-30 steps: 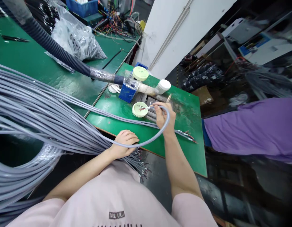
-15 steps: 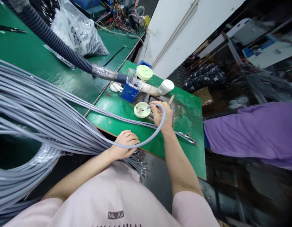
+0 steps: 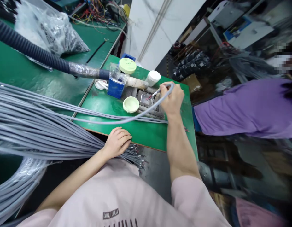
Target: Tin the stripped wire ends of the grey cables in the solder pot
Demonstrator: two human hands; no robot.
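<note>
In my right hand (image 3: pixel 173 97) the end of a grey cable (image 3: pixel 134 119) is pinched, its length curving back left to the bundle. Thin red and dark wires (image 3: pixel 149 98) fan out of its stripped end, over or touching a small square metal pan (image 3: pixel 143 99) with a shiny silvery surface; contact cannot be made out. My left hand (image 3: pixel 118 141) lies palm down by the table's front edge, over the thick grey cable bundle (image 3: pixel 63 135), fingers loosely laid out. Beside the pan stands an open pale-green tub (image 3: pixel 131 104).
A ribbed hose (image 3: pixel 53 61) reaches over the table to a blue block (image 3: pixel 115 88) near the pan. A white tub (image 3: pixel 153 78) and a pale-green lid (image 3: pixel 127 65) stand behind. A person in a purple top (image 3: pixel 245 107) is on the right.
My right hand has carried the cable end from above the pale-green tub rightward to the square pan. The cable has lifted clear of my left hand, which stays near the table edge. The view has shifted.
</note>
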